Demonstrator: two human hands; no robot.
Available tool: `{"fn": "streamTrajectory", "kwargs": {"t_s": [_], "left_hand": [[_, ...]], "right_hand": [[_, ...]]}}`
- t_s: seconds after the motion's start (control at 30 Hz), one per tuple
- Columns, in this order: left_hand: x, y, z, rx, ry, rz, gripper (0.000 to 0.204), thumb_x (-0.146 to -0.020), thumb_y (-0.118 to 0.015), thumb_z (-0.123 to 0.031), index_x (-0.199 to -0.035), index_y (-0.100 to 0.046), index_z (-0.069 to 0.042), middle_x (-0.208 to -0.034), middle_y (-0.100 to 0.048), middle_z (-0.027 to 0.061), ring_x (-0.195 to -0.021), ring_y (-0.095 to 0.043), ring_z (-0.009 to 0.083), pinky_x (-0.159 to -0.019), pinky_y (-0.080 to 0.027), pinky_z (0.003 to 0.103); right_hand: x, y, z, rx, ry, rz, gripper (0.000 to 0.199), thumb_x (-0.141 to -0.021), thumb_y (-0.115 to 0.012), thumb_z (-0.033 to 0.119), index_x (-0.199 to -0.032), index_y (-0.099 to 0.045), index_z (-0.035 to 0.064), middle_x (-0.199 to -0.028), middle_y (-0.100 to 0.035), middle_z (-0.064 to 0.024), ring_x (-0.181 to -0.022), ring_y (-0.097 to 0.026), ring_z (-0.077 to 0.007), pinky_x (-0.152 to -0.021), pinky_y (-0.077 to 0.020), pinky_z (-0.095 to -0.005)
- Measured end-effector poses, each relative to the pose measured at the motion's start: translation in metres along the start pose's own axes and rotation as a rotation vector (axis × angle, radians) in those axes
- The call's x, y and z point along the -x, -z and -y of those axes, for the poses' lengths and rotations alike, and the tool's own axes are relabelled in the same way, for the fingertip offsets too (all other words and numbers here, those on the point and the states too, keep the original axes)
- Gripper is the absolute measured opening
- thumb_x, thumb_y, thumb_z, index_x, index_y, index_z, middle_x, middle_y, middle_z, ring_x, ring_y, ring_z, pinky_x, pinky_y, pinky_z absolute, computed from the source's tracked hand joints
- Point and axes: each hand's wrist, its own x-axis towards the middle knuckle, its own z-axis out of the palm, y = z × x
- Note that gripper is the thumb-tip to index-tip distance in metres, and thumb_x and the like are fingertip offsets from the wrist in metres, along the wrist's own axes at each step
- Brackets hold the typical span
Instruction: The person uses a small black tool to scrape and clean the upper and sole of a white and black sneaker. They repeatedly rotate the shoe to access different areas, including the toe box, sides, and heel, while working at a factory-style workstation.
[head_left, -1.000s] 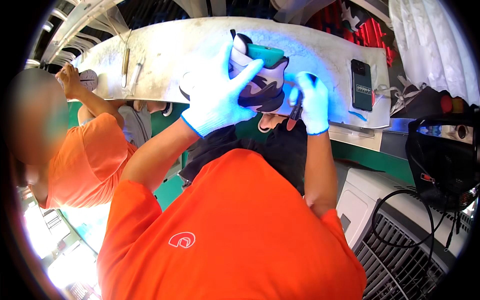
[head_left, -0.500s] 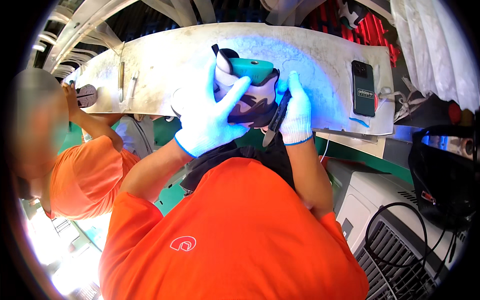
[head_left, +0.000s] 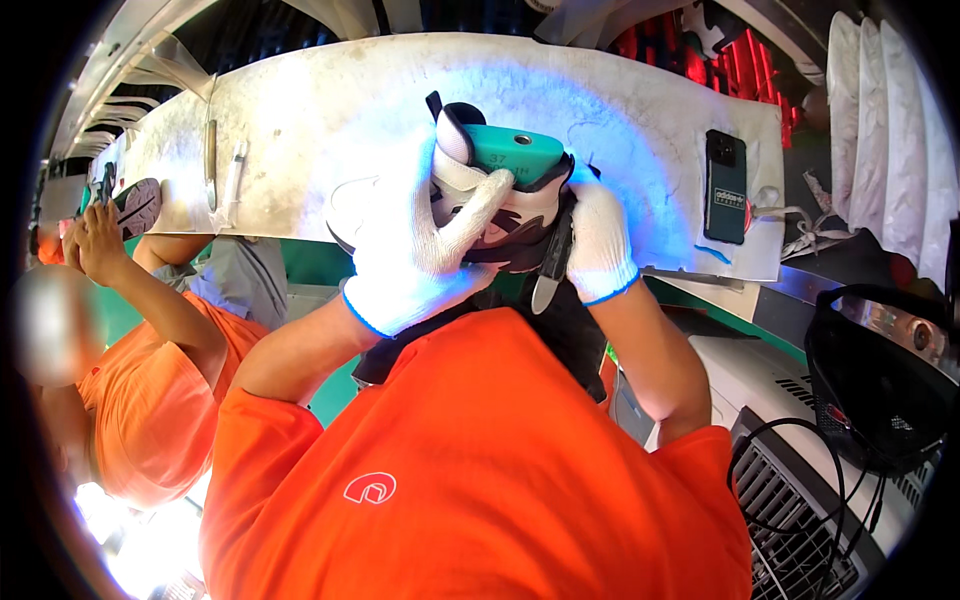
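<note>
A white and dark sneaker [head_left: 500,218] with a teal shoe last [head_left: 515,148] inside it is held over the near edge of the table. My gloved left hand [head_left: 405,250] is closed round its left side, the thumb lying across the upper. My gloved right hand [head_left: 600,235] is at the sneaker's right side, closed on a black-handled knife [head_left: 553,262]. The knife's short rounded blade points down toward me, and its upper handle is partly hidden by the fingers. Behind my left hand, another white shoe [head_left: 343,208] shows only in part.
On the pale worktable [head_left: 300,100] lie a phone [head_left: 725,188] at the right, a blue strip [head_left: 713,254] and a wooden-handled tool [head_left: 211,165] at the left. A co-worker [head_left: 190,350] holds a shoe at far left. A black bag [head_left: 870,375] hangs at right above a grey machine.
The knife and my right hand stay against the sneaker, with the right elbow farther out. The co-worker's hands have moved, now holding the shoe at the table's left end.
</note>
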Motion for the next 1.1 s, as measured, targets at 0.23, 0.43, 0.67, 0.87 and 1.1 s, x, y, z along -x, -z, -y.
{"fn": "streamTrajectory", "kwargs": {"t_s": [0.23,0.43,0.67,0.87,1.1], "left_hand": [[0.018,-0.013,0.007,-0.120,0.009,-0.014,0.093,-0.058,-0.102,-0.026,-0.147,-0.077,-0.029,-0.163,-0.042,0.0399,-0.131,-0.065,0.0501,-0.095,-0.063,0.052],[0.017,-0.021,0.011,-0.108,-0.010,-0.075,0.102,-0.058,-0.100,-0.029,-0.156,-0.070,-0.031,-0.162,-0.044,0.0387,-0.132,-0.063,0.0506,-0.104,-0.057,0.057],[0.026,-0.031,0.018,-0.077,-0.039,-0.170,0.077,-0.077,-0.088,-0.019,-0.151,-0.073,-0.033,-0.164,-0.045,0.0345,-0.125,-0.066,0.0481,-0.095,-0.056,0.056],[0.017,-0.044,0.018,-0.129,-0.050,-0.293,0.085,-0.068,-0.095,-0.030,-0.150,-0.075,-0.029,-0.153,-0.053,0.0361,-0.124,-0.067,0.0509,-0.099,-0.058,0.056],[0.000,0.011,0.018,0.122,0.109,0.071,0.117,-0.066,-0.101,-0.033,-0.170,-0.051,-0.021,-0.158,-0.050,0.0360,-0.141,-0.058,0.0519,-0.113,-0.055,0.053]], "right_hand": [[0.022,-0.028,0.007,-0.147,0.000,-0.200,0.020,-0.114,-0.068,0.021,-0.101,-0.075,0.0071,-0.088,-0.069,0.0000,-0.080,-0.067,-0.0134,-0.077,-0.0557,-0.0326],[0.012,-0.013,-0.005,0.037,0.158,-0.255,0.026,-0.115,-0.067,0.026,-0.094,-0.070,0.0113,-0.084,-0.064,0.0013,-0.077,-0.062,-0.0118,-0.073,-0.0527,-0.0326],[0.024,-0.016,-0.014,-0.182,0.188,-0.277,0.027,-0.117,-0.064,0.027,-0.094,-0.066,0.0133,-0.089,-0.065,-0.0005,-0.085,-0.064,-0.0140,-0.080,-0.0543,-0.0352],[0.017,-0.029,-0.011,0.012,0.513,-0.350,0.020,-0.112,-0.072,0.021,-0.097,-0.074,0.0082,-0.089,-0.065,0.0028,-0.083,-0.060,-0.0101,-0.077,-0.0489,-0.0306],[0.019,-0.040,0.005,0.034,0.548,-0.190,0.022,-0.111,-0.073,0.023,-0.109,-0.080,0.0017,-0.099,-0.073,0.0004,-0.091,-0.063,-0.0117,-0.084,-0.0495,-0.0309]]}}
